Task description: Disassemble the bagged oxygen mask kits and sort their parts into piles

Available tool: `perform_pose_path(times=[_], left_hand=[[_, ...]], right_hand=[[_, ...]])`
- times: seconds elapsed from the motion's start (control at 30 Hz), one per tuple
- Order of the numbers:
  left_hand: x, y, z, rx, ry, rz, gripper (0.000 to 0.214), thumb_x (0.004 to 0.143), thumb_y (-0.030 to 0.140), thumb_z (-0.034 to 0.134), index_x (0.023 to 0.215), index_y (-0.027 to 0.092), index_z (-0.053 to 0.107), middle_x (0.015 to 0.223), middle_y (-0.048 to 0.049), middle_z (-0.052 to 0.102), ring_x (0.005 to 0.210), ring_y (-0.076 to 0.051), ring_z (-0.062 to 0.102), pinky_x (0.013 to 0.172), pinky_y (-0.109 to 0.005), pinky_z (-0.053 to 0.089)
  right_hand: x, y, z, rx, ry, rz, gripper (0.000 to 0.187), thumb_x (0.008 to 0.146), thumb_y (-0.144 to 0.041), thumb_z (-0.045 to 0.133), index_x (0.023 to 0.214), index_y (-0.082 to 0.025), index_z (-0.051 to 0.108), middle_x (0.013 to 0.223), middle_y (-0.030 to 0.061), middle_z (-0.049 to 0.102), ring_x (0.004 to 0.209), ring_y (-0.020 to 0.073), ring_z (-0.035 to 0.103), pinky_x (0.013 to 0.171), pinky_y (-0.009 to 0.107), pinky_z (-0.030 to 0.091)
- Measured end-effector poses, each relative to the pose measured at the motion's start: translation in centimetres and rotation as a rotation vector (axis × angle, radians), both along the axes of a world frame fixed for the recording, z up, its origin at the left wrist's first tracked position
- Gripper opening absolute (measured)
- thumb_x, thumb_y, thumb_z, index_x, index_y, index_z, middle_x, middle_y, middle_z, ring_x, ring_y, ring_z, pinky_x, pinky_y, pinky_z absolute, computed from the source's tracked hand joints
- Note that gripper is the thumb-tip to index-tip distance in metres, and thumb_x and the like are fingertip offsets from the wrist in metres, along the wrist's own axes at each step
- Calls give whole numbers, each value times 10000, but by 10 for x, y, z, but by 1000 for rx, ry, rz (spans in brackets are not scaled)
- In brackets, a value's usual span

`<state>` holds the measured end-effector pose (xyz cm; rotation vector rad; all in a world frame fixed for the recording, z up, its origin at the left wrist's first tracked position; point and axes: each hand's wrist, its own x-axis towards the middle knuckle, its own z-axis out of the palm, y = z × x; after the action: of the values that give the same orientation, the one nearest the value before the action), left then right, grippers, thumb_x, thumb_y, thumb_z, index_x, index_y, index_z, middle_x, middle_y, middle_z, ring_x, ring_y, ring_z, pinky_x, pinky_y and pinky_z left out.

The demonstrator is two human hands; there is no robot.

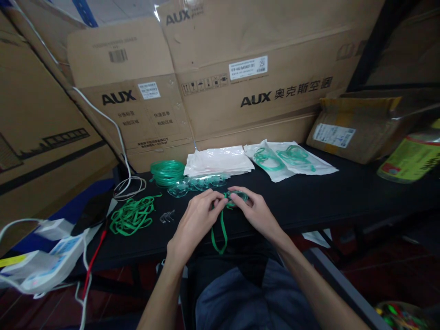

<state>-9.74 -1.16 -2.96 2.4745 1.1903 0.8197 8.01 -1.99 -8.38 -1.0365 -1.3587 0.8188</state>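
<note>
My left hand pinches a green elastic strap between thumb and fingertips. The strap hangs in a loop over the table's front edge. Close beside it, my right hand grips a small clear greenish plastic mask, partly hidden by the fingers. The two hands nearly meet at the mask's left side, where the strap runs. Just behind them lies a row of clear plastic masks. A coil of green tubing sits at the back left. To the left are a tangled heap of green straps and several small thin strips.
White pouches are stacked behind the masks. Packed pouches with green tubing lie right of them. Large cardboard walls the back. A carton and yellow-labelled bottle stand right; a power strip and cables are left.
</note>
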Motion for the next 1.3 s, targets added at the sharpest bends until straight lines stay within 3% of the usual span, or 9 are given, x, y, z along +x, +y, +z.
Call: perform_pose_path(times=[0.23, 0.6, 0.83, 1.3], left_hand=[[1, 3, -4, -69, 8, -99, 213, 976, 385, 617, 1079, 244, 739, 850, 12, 625, 744, -145, 583, 700, -258, 421], [-9, 12, -10, -16, 55, -70, 126, 967, 317, 642, 987, 223, 723, 906, 13, 617, 771, -146, 592, 720, -266, 419], [-7, 12, -14, -43, 101, -83, 104, 968, 311, 641, 995, 232, 702, 967, -1, 637, 880, -176, 631, 808, -283, 449], [-13, 3, 6, 25, 100, -71, 126, 1009, 248, 571, 932, 211, 663, 980, 8, 636, 913, -159, 628, 799, -273, 435]], right_hand=[[2, -1, 0, -4, 17, 39, 337, 919, -391, 634, 1161, -173, 723, 1198, 94, 730, 1081, 217, 680, 926, 310, 540], [3, 3, -10, 42, 32, 167, 388, 863, -280, 663, 1241, -195, 685, 1246, 90, 641, 1165, 196, 644, 974, 285, 531], [5, 4, -13, 48, 19, 179, 400, 854, -218, 645, 1253, -217, 678, 1268, 86, 621, 1187, 196, 633, 983, 296, 536], [-1, 5, -16, 79, -63, 120, 445, 799, -199, 626, 1241, -204, 682, 1220, 85, 631, 1114, 191, 651, 910, 281, 556]])
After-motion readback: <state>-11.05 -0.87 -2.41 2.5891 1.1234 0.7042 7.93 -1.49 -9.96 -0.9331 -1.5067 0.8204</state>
